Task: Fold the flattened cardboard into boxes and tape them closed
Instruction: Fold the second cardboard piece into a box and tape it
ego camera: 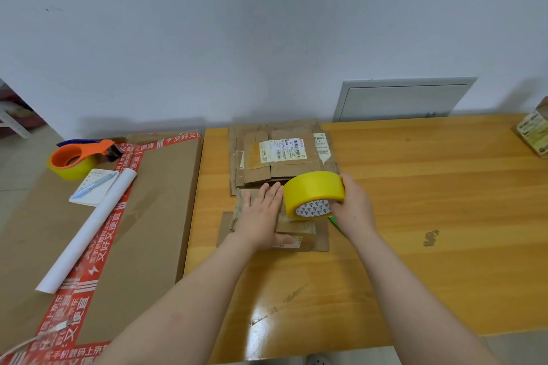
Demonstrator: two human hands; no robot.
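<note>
Two hands (262,216), one tape roll (314,194)

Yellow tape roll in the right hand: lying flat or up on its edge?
On edge, tilted: the right hand grips the yellow tape roll, and its patterned core faces the camera.

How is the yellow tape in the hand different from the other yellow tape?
The tape in the right hand is a bare roll, standing on edge. The other tape sits in an orange holder, lying flat on the big box. Both are yellow.
</note>
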